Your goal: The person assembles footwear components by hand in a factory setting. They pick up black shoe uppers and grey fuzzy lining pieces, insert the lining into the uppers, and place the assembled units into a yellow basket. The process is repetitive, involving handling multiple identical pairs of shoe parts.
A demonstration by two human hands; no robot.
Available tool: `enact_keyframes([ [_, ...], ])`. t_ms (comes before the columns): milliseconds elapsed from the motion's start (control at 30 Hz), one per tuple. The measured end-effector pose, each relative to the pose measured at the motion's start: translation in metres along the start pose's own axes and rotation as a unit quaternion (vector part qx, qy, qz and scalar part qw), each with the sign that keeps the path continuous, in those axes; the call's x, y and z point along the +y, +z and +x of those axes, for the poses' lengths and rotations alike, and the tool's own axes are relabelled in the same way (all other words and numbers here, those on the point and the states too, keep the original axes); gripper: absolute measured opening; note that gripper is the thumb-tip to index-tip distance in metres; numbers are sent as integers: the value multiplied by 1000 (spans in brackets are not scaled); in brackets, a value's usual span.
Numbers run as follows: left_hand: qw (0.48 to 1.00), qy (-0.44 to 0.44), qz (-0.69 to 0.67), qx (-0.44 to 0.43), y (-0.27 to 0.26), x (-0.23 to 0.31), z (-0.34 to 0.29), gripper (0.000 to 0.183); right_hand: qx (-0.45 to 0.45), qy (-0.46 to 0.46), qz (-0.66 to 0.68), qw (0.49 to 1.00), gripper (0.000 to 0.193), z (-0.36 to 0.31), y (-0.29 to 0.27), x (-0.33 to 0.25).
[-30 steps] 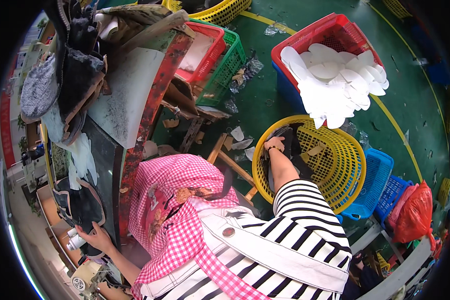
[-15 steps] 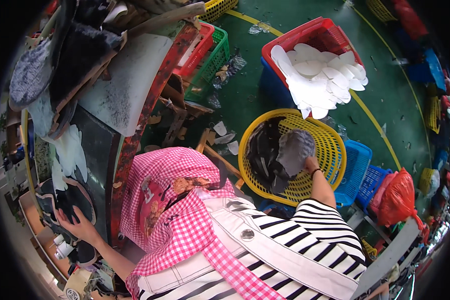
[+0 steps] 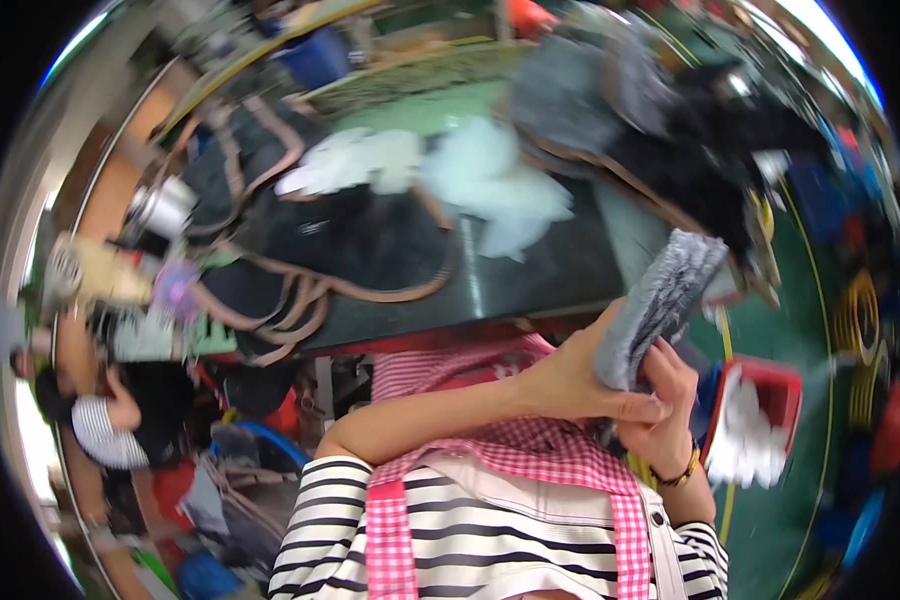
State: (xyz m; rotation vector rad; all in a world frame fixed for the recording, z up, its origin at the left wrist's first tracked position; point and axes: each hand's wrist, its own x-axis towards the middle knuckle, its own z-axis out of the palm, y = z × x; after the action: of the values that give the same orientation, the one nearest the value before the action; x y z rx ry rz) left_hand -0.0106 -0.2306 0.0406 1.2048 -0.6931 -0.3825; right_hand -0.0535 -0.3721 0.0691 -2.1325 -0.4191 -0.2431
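Observation:
Both of my hands are closed on grey furry insole pieces [image 3: 670,290], raised in front of my apron at the near right edge of the bench. My left hand [image 3: 570,378] grips their lower left side, and my right hand [image 3: 665,395] has its fingers curled round the lower right side. The pieces look thick; whether this is a stack or one folded piece I cannot tell. Beyond them on the dark bench [image 3: 560,275] lie white sole-shaped pieces [image 3: 360,160], pale translucent pieces [image 3: 495,185] and black pieces with brown edging [image 3: 350,240].
Grey and black furry pieces [image 3: 570,90] are heaped at the bench's far right. A cream machine [image 3: 95,270] is at the left. Another person [image 3: 110,430] is at the lower left. On the green floor, right, stands a red basket [image 3: 790,390] holding white pieces.
My view has swung from the floor baskets to the bench. My right hand has brought grey furry insole pieces up from the yellow basket, and my left hand has left the bench to grip them.

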Motion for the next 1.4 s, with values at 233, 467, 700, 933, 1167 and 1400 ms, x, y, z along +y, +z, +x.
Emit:
enact_keyframes([
  [233, 981, 74, -24, 176, -105, 101, -51, 54, -50, -183, 45, 981, 22, 85, 60, -74],
  [467, 974, 154, 62, 157, -159, 209, -79, 52, -159, -126, 236, 950, 90, 235, 16, 26],
  [700, 633, 340, 506, 478, -225, 259, -26, 61, -66, 5, 536, 842, 48, 301, 69, -72],
  [933, 566, 196, 730, 329, -249, 226, -6, 50, 127, 2, 714, 688, 35, 385, 130, -54],
  [1167, 490, 77, 829, 258, -329, 128, 53, 44, 144, 128, 767, 612, 35, 401, 217, 33],
  [1400, 583, 65, 781, 214, -364, 104, 73, 36, 163, 138, 758, 617, 43, 397, 222, 74],
])
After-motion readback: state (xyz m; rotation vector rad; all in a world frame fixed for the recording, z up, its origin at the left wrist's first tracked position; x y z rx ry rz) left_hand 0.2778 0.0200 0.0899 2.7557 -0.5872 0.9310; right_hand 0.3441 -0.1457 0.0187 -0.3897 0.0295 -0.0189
